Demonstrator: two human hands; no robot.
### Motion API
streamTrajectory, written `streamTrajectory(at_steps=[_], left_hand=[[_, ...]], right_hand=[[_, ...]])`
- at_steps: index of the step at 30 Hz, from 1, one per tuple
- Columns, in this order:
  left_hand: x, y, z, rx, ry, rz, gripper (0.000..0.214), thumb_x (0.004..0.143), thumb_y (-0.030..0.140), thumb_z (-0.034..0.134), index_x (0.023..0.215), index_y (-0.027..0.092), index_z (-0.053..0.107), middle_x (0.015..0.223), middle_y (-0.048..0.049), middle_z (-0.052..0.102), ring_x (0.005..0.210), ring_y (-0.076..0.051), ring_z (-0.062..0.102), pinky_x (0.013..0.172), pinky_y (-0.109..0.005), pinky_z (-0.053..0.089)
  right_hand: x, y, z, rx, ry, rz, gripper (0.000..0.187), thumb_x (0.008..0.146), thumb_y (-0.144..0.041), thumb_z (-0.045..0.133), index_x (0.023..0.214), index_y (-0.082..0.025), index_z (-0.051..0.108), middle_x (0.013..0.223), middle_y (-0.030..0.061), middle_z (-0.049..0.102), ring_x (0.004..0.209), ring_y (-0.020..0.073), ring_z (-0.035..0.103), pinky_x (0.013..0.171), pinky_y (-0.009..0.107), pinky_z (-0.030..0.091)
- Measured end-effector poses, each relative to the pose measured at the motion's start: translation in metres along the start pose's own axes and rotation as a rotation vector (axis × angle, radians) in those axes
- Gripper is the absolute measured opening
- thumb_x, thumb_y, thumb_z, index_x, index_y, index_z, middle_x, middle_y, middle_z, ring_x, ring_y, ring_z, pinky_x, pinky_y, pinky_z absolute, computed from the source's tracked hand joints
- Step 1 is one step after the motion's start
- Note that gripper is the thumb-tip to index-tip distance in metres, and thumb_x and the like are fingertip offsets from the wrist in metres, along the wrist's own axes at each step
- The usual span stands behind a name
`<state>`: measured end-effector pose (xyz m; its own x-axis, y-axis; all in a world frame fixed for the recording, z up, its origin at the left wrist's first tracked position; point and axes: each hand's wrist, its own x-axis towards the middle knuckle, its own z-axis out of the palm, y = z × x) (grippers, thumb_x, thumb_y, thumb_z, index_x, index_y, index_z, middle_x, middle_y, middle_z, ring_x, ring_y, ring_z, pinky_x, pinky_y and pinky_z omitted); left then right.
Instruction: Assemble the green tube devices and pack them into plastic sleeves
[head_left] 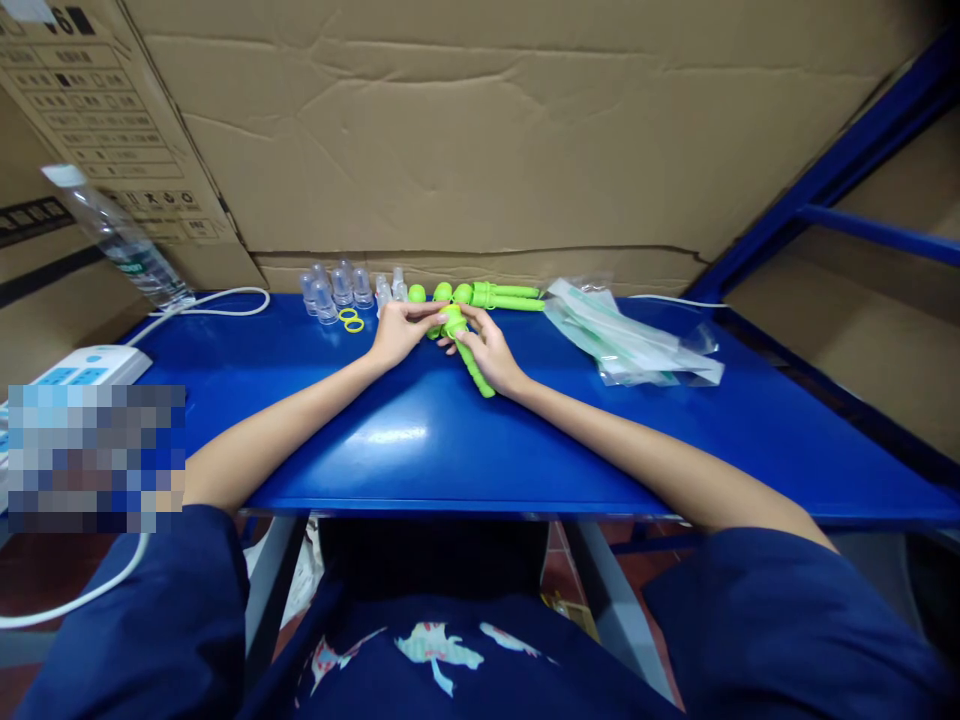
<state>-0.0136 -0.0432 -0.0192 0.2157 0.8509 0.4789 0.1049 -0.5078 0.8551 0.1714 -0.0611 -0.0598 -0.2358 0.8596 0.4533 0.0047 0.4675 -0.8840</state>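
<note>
A bright green plastic part with a ribbed handle (478, 372) and a wider head is held between my hands above the table. My right hand (491, 352) is closed around its upper part, and the handle points down toward me. My left hand (401, 332) pinches the head from the left, where a yellow band shows at the top. Just behind my hands lie more green parts (510, 297) in a row. Left of these stand small clear nozzle-like pieces (391, 288), several clear plastic cups (322, 300) and two yellow rings (351, 320).
The blue table (420, 450) backs onto a cardboard wall (480, 150). Clear plastic bags (637, 335) lie at the right. At the left are a water bottle (124, 240), a white power strip (90, 370) and a white cable (225, 292). A blue metal frame (832, 170) stands at the right.
</note>
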Motion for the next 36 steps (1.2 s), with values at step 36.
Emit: streamTrajectory(at_steps=[36], left_hand=[[-0.021,0.012,0.022,0.091,0.117,0.162,0.014,0.084,0.013,0.078,0.098,0.015,0.084,0.103,-0.0080,0.084,0.094,-0.024,0.082,0.092,-0.036,0.066]], right_hand=[[-0.002,0.007,0.003,-0.114,0.195,-0.163,0.065,0.087,-0.078,0.065,0.122,-0.025,0.051,0.118,0.0099,0.064,0.067,0.0134,0.067,0.065,0.035,0.063]])
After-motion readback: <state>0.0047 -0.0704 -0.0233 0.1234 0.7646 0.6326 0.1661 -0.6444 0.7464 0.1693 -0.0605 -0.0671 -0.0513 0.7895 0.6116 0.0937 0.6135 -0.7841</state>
